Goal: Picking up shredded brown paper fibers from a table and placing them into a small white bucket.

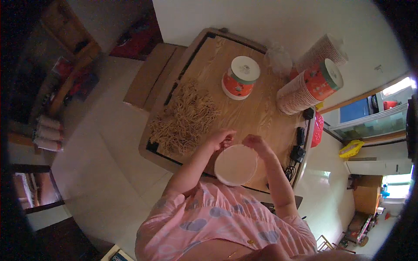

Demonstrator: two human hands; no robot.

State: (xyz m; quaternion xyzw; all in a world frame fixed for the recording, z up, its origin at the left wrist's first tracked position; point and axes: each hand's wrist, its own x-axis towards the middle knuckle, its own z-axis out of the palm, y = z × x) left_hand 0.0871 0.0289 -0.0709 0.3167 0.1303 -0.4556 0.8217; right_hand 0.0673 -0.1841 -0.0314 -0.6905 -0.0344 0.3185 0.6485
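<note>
A round white paper tub (236,166) is at the table's near edge, close to my body. Just beyond its far rim on the left, my left hand (223,139) is closed, fingers curled and pinched; anything in them is too small to make out. My right hand (256,144) is also closed at the far right of the rim, with its fingertips turned toward the left hand. What it grips is hidden. Left of my hands lies a tangled heap of tan strings (187,119).
An upside-down red tub with a green band (238,87) stands farther back. Tall nested stacks of tubs (298,93) lean at the right, near a clear plastic bag (278,58). Black adapters and cables (298,153) line the right edge. A cardboard box (152,78) stands beyond the left edge.
</note>
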